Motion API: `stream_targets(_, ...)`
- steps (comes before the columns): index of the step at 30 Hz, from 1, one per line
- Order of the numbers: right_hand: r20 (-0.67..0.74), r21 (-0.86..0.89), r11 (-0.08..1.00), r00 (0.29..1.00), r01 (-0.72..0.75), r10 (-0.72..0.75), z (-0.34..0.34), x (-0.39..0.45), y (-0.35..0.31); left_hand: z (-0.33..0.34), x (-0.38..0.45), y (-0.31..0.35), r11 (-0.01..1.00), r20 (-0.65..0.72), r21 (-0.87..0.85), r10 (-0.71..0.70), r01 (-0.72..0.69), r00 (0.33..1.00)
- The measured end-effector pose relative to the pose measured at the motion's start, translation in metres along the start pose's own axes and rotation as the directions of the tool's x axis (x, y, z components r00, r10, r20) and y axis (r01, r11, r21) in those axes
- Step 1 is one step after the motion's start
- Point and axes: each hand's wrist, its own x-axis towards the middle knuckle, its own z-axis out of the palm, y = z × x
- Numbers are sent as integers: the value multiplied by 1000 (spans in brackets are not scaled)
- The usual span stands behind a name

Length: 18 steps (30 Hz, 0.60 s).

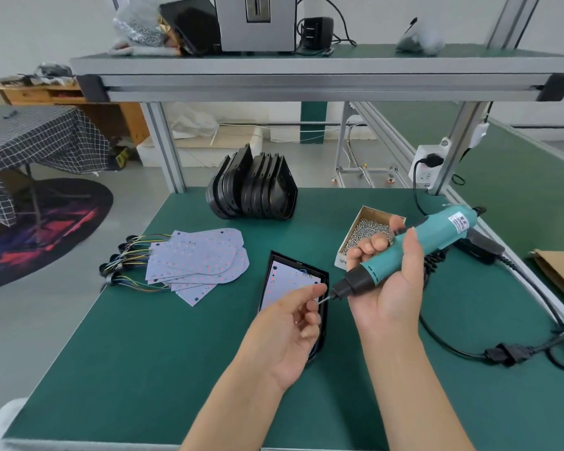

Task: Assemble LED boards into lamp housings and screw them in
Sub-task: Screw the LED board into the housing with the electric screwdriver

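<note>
A black lamp housing lies on the green table with a white LED board seated inside it. My right hand grips a teal electric screwdriver, held level above the housing with its bit pointing left. My left hand pinches something small at the bit's tip, apparently a screw; it is too small to tell for sure. Part of the housing is hidden under my left hand.
Several loose LED boards with coloured wires fan out at the left. A stack of black housings stands at the back. A cardboard box of screws sits behind my right hand. The screwdriver's black cable loops across the right side.
</note>
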Motion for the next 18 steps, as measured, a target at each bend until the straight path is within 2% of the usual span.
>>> stream_targets(6, 2, -20, 994, 994, 110, -110, 5, -1, -2, -1, -6, -7, 987, 9, -140, 81, -79, 997)
stream_targets(18, 24, -70, 980, 982, 189, -188, 11, -6, -4, 0, -13, -16, 979, 46, -185, 100, -90, 994)
